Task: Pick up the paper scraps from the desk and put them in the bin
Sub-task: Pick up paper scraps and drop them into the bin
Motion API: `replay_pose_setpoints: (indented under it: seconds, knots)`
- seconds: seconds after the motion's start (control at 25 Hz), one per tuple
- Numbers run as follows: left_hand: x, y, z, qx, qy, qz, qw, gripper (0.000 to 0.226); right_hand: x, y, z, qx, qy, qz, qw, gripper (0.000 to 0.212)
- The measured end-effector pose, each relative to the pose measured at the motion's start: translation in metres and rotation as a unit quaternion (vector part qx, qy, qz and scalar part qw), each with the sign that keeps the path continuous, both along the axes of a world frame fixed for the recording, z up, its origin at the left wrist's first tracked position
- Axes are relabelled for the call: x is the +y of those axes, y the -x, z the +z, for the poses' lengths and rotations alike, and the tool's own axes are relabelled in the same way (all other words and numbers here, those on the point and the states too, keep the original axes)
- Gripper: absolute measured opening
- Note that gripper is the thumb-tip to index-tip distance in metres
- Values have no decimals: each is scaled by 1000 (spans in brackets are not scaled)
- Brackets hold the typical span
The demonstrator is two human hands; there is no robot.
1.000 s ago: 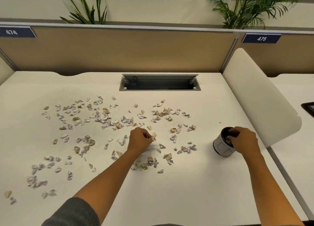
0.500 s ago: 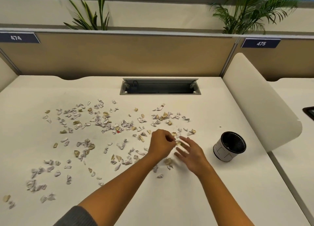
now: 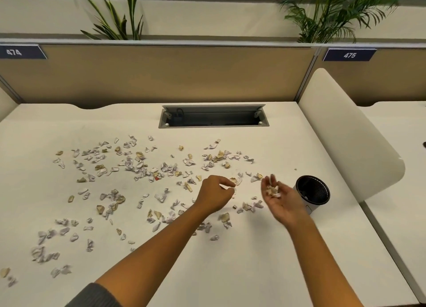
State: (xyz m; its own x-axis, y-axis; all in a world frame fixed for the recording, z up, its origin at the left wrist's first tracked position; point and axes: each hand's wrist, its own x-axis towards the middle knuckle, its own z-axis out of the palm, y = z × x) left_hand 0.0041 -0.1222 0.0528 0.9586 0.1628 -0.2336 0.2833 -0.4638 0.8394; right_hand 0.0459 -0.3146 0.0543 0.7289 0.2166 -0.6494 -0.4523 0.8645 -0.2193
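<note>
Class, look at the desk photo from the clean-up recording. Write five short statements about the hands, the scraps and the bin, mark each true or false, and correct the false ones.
1. The right hand is palm up with a few scraps lying in it. True.
2. The bin stands at the left end of the desk. False: it stands at the right, just beyond the right hand.
3. The left hand has its fingers curled, above the desk. True.
4. All the scraps are already in the bin. False: many scattered scraps lie across the desk.
5. The cable tray at the back of the desk is open. True.
</note>
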Motion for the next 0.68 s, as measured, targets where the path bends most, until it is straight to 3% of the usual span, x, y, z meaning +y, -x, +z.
replay_pose_setpoints:
  seconds: [0.08,0.16,0.28,0.36,0.52,0.68]
  knots:
    - [6,4,-12,37,-71,-72,994,36,-28,-11,8,-42,70,-40,996,29]
    - [8,11,-27,76,-127,-170,974,54,-54,-17,10,-91,244,-50,964,28]
    - [4,19,-42,87,-203,-296,929,62,-80,-20,3,-122,523,14,843,30]
    - [4,22,-46,73,-241,-335,908,53,-87,-23,-1,-121,591,57,796,36]
    - [5,23,-42,-6,-352,-386,853,35,-84,-21,-3,-139,654,89,738,39]
    - [6,18,-48,-3,-383,-391,837,13,-66,-10,-2,-254,764,51,591,24]
